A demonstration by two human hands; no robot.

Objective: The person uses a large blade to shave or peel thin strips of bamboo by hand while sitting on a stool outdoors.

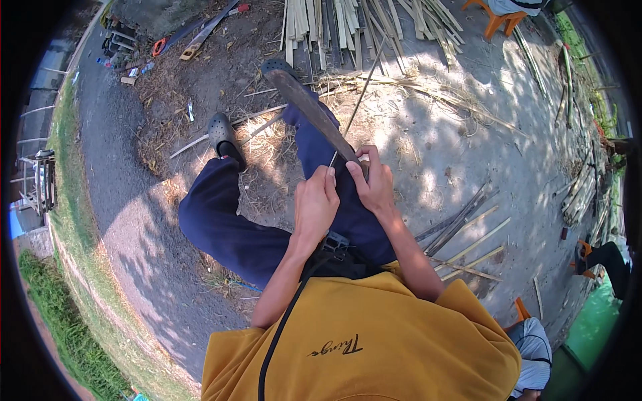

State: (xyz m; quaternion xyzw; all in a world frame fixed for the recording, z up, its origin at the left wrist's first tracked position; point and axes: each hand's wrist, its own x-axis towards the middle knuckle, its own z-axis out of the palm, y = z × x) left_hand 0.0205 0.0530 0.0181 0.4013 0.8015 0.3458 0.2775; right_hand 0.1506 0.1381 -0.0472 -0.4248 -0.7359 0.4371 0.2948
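Two-handed, close together: pinching thin strip (pixel 364 93) toward one o'clock in left hand (pixel 316 202), clasping curved knife (pixel 309 109) toward eleven in right hand (pixel 376 186). Note pale slats (pixel 346 25) at twelve

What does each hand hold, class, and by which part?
Left hand: a thin strip, toward its near end. Right hand: a curved knife, at its near end.

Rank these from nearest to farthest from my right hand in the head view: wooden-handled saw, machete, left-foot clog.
1. Machete: gripped by the right hand, blade pointing up and left.
2. Left-foot clog: left of the hand, on the ground.
3. Wooden-handled saw: upper left, on the ground.
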